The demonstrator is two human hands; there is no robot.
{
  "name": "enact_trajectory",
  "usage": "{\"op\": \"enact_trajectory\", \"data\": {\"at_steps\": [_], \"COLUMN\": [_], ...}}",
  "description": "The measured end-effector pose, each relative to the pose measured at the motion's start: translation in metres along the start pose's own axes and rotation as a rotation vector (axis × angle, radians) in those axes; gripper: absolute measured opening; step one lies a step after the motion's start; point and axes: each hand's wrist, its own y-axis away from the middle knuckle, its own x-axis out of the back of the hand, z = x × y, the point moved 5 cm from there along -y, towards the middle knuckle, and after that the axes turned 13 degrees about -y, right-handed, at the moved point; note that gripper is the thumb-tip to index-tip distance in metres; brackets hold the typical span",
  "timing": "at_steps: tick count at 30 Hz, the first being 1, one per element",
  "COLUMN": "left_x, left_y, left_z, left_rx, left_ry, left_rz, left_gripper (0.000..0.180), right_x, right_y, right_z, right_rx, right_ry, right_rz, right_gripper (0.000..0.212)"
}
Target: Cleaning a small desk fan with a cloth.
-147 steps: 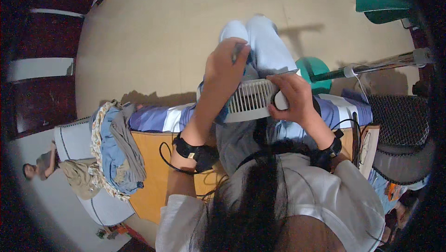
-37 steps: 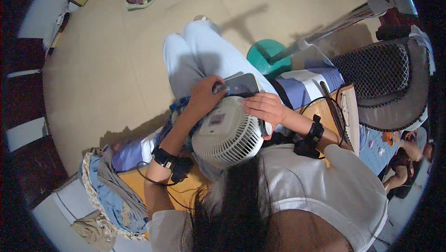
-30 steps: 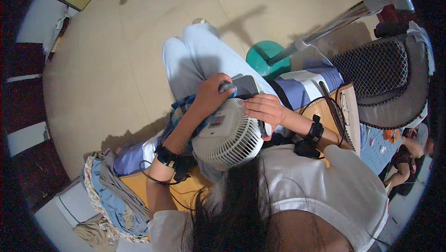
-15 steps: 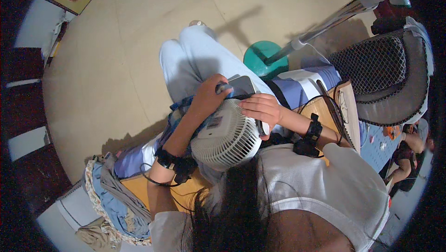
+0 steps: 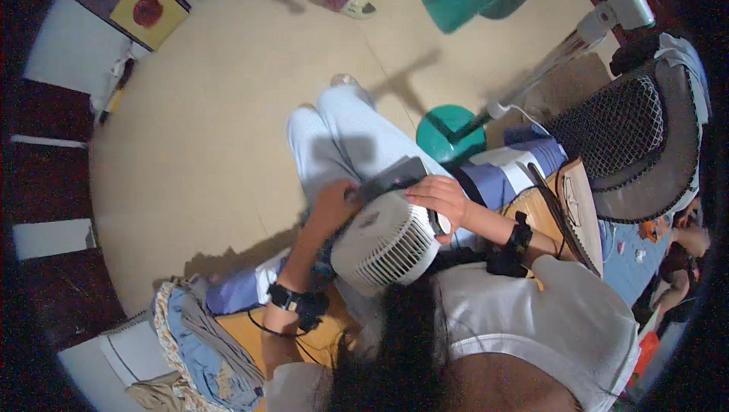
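The white fan [image 5: 358, 249] sits in the person's lap, just below the view's centre, its slats [image 5: 402, 256] turned toward about 5 o'clock and a smoother panel [image 5: 368, 220] toward 11. The round head alone shows no clear long axis; taken with the dark plate [image 5: 395, 175] at its 12 o'clock side, the longer line runs roughly from 12 to 6. Whether the plate belongs to it is unclear. It looks light and stiff, probably smooth enough to slip; the thin slats seem the fragile part, so the solid rim would make the better hold.

At its 2 o'clock, the right hand [image 5: 442, 199] is part-closed over the rim. At its 10 o'clock, the left hand [image 5: 332, 211] is curled but blurred; its grip cannot be told. Farther off, pale trousers [image 5: 364, 119] stretch toward 12 o'clock and a green round base [image 5: 448, 123] stands on the floor [image 5: 220, 123] toward 2.
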Motion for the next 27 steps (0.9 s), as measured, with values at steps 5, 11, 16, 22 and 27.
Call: {"op": "enact_trajectory", "data": {"at_steps": [5, 11, 16, 22, 27], "left_x": [0.010, 0.079, 0.113, 0.122, 0.132], "left_y": [-0.004, 0.005, 0.026, 0.041, 0.049], "left_z": [-0.013, -0.013, 0.025, 0.035, 0.050], "left_rx": [0.025, 0.043, 0.096, 0.024, 0.015], "left_ry": [0.193, 0.427, 0.511, 0.439, 0.325], "left_rz": [-0.011, 0.402, 0.719, 1.029, 1.148], "left_gripper": [0.034, 0.024, 0.020, 0.018, 0.013], "right_x": [0.010, 0.013, 0.014, 0.018, 0.020], "right_y": [0.001, -0.031, -0.032, -0.040, -0.049], "right_z": [0.018, 0.040, 0.046, 0.040, 0.050], "right_rx": [-0.245, -0.485, -0.620, -0.651, -0.656], "right_ry": [-0.011, -0.008, -0.005, -0.067, -0.034], "right_rz": [0.087, 0.263, 0.254, 0.316, 0.335], "right_gripper": [0.054, 0.038, 0.036, 0.032, 0.024]}}
